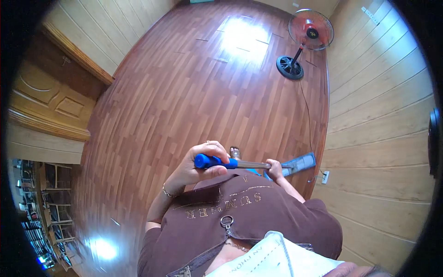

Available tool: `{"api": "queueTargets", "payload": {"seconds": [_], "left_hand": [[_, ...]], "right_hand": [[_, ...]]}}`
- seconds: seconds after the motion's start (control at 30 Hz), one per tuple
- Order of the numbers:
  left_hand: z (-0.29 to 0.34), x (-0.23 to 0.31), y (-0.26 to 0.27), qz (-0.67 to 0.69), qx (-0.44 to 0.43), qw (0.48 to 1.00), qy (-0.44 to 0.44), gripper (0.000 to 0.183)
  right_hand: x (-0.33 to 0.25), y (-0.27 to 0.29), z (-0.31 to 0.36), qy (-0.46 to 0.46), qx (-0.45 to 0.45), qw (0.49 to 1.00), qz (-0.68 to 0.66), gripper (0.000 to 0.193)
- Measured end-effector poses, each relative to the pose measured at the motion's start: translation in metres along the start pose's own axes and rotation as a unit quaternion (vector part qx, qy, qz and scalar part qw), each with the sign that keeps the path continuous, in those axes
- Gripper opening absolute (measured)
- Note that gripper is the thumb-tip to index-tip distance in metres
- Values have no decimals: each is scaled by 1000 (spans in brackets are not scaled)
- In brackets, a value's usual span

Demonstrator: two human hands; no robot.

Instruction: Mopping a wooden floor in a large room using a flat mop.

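A flat mop slants from upper left to lower right in front of my body. My left hand (208, 150) is wrapped round the blue grip (217, 161) at the top of its handle. Farther down, my right hand (275, 170) is closed on the metal pole (253, 165). The flat blue-and-grey mop head (302, 162) rests on the wooden floor beside the right wall. Part of the mop head lies hidden behind my right hand and arm.
A standing fan (311, 30) with a round black base is at the far right, its cord (308, 111) running along the right wall toward a wall socket (326, 177). A wooden door (50, 97) is on the left, and shelves (55, 203) stand at lower left.
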State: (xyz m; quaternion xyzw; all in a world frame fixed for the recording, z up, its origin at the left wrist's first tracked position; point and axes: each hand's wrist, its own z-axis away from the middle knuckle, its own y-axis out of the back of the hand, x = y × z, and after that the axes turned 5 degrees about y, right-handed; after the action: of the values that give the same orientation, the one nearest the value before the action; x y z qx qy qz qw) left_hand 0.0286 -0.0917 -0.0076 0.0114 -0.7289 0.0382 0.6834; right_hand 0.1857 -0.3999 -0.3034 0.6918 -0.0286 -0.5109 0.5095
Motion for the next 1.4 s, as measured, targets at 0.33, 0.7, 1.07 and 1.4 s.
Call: {"api": "queueTargets", "payload": {"seconds": [0.33, 0.7, 1.07, 1.4], "left_hand": [[-23, 23, 14, -5, 38, 999, -19, 29], [-10, 29, -18, -136, 170, 974, -59, 26], [12, 37, -61, -395, 287, 868, -90, 35], [31, 85, -129, -530, 400, 739, -111, 24]], "right_hand": [[-7, 23, -86, 134, -54, 989, 25, 11], [-24, -7, -228, 196, -39, 969, 146, 18], [-124, -83, -286, 361, -163, 916, -65, 36], [-244, -100, -179, 505, -401, 747, -160, 23]]}}
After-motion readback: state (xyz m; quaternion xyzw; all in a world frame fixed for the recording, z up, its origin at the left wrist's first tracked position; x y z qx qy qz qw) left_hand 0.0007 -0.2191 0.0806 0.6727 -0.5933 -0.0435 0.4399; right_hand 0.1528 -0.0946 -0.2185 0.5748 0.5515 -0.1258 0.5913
